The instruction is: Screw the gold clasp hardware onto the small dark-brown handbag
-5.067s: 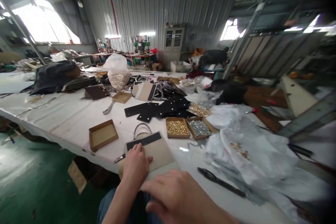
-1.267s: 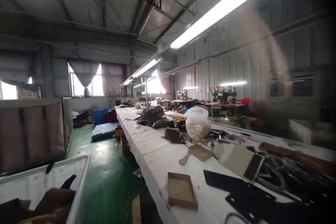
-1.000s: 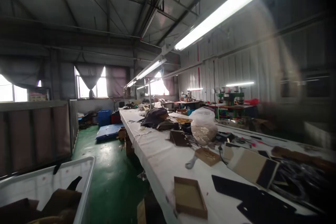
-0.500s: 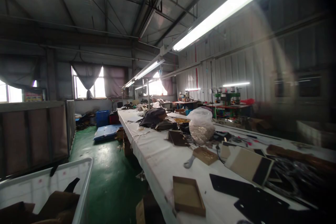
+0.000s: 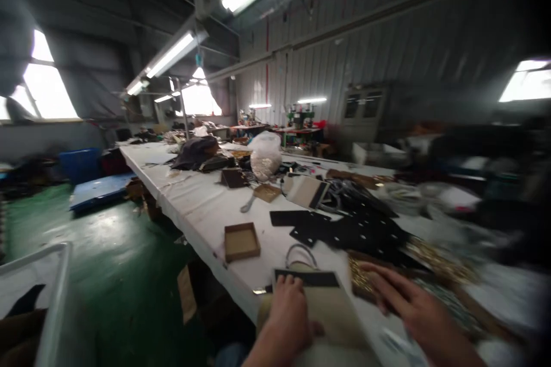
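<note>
My left hand [image 5: 291, 307] lies over a beige panel [image 5: 333, 318] with a black band along its far edge. Its fingertips press on that band, and the thumb sits apart on the beige part. A thin looped cord [image 5: 301, 248] shows just beyond the panel. To the right, my right hand [image 5: 398, 295] reaches with outstretched fingers over the edge of a shallow brown box of small gold-coloured metal pieces [image 5: 359, 275]. Some blur covers this hand, and I see nothing between its fingers.
An open cardboard box [image 5: 241, 242] stands on the long white-covered table [image 5: 189, 200]. Black pieces with holes [image 5: 344, 229] spread behind the panel. Farther off are a bag of small parts [image 5: 266, 157] and dark cloth [image 5: 196, 152]. A white bin [image 5: 55, 287] stands left on the green floor.
The view has swung right and down. Both hands, the beige panel near me and the box of gold pieces have come into sight.
</note>
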{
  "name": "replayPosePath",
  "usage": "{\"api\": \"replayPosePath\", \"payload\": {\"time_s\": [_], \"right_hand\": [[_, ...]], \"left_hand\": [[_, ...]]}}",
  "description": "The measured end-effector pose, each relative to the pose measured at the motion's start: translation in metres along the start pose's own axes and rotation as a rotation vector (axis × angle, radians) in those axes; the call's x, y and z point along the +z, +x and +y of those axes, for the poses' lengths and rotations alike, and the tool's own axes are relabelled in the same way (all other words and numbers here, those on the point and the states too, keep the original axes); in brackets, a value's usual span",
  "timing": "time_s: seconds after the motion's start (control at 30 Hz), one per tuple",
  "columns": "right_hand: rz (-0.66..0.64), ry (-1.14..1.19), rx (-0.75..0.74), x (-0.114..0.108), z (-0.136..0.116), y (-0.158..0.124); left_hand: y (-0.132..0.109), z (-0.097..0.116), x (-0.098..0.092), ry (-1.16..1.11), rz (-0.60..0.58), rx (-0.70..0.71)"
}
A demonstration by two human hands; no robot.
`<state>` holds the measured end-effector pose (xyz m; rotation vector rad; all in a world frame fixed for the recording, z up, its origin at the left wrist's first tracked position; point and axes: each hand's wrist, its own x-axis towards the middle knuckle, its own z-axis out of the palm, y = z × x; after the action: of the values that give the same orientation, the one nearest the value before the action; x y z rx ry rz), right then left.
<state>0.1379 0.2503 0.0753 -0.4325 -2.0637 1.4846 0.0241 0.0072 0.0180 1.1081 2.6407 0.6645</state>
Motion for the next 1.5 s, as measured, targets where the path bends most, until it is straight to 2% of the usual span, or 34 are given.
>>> {"api": "replayPosePath", "payload": {"time_s": [0.07, 0.23, 0.47, 0.63, 0.73, 0.83, 0.97, 1.2, 1.37, 1.5], "right_hand": [[-0.031, 0.086, 0.090, -0.008, 0.008, -0.009], [-0.049, 0.190, 0.160, 0.012, 0.010, -0.002], [-0.048, 0.150, 0.175, 0.021, 0.021, 0.006], [-0.143, 0.124, 0.187, 0.033, 0.023, 0.015], [-0.203, -0.002, 0.126, 0.040, 0.027, 0.023], [-0.244, -0.107, 0.049, 0.049, 0.038, 0.033], [-0.286, -0.121, 0.003, 0.067, 0.058, 0.044], [-0.362, -0.127, 0.061, 0.091, 0.086, 0.053], [-0.413, -0.060, 0.166, 0.098, 0.100, 0.057], [-0.476, -0.081, 0.136, 0.100, 0.106, 0.062]], "left_hand": [[0.001, 0.000, 0.006, 0.075, 0.038, 0.008], [0.001, 0.001, 0.004, 0.142, 0.055, 0.087], [0.002, -0.004, 0.008, 0.118, 0.083, 0.075], [0.002, -0.011, 0.018, 0.095, 0.119, 0.044], [0.004, -0.014, 0.018, 0.143, 0.117, 0.068], [0.006, -0.013, 0.016, 0.173, 0.111, 0.083], [0.004, -0.006, 0.017, 0.203, 0.110, 0.083], [0.000, -0.005, 0.020, 0.180, 0.133, 0.105], [0.004, -0.007, 0.017, 0.161, 0.101, 0.115], [0.007, -0.009, 0.016, 0.154, 0.090, 0.120]]}}
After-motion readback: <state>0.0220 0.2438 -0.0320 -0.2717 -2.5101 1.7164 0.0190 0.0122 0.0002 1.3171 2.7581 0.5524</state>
